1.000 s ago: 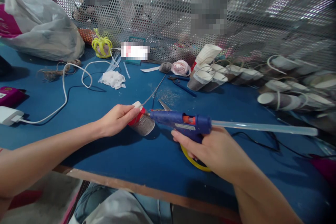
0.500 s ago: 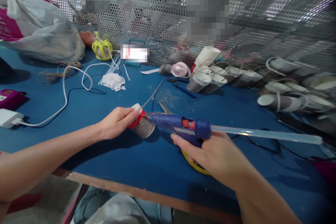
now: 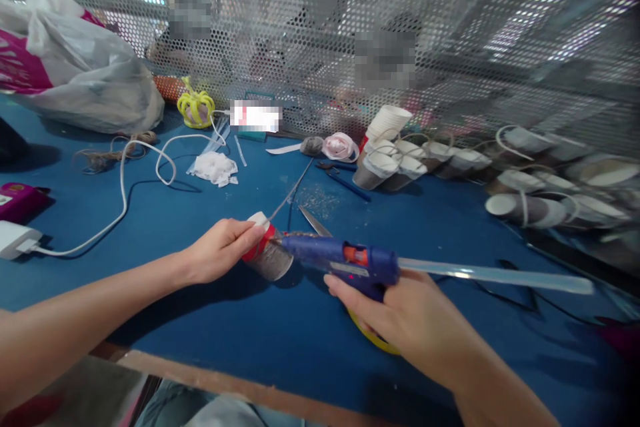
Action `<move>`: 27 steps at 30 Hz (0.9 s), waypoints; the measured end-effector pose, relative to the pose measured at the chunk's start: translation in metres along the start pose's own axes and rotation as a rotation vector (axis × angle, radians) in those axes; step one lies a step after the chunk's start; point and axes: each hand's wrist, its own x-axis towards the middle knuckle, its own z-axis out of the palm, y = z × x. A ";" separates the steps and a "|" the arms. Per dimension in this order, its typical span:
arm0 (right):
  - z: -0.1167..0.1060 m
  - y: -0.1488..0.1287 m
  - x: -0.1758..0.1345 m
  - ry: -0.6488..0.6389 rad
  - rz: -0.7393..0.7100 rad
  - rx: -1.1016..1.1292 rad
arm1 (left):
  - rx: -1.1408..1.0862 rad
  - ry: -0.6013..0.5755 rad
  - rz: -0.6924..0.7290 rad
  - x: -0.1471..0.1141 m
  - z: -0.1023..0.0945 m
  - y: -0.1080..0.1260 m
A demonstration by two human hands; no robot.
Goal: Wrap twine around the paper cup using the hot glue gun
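Note:
A small paper cup (image 3: 274, 261), wrapped in grey cord with a red band near its white end, lies tilted in my left hand (image 3: 220, 252). My fingers close round the white end and the band. From the cup a grey cord (image 3: 290, 193) trails away over the table. My right hand (image 3: 405, 310) is wrapped round the handle of a blue glue gun (image 3: 330, 255). Its nozzle is at the red band; whether it touches cannot be made out. A long clear glue stick (image 3: 495, 273) sticks out of its back. Scissors (image 3: 315, 220) with yellow handles lie partly hidden beneath the gun.
Several cord-wrapped cups (image 3: 383, 163) stand and lie at the right. Pliers (image 3: 345, 180) and a pink ribbon roll (image 3: 341, 147) lie at the back. Leftward are a white cable (image 3: 125, 193), white scraps (image 3: 215, 168) and a plastic bag (image 3: 95, 80). Perforated metal mesh (image 3: 310, 47) borders the table.
The whole view has shifted, so everything appears slightly lower. Both hands, the cup and the glue gun keep nearly the same positions relative to each other.

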 end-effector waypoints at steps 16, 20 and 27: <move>-0.004 0.003 0.009 -0.148 0.167 0.232 | -0.022 -0.019 -0.003 0.000 -0.001 0.002; -0.004 0.004 0.008 -0.142 0.137 0.213 | -0.018 -0.018 -0.002 -0.001 0.000 0.002; -0.003 0.004 0.006 -0.151 0.169 0.201 | -0.030 -0.029 0.004 -0.001 0.000 0.002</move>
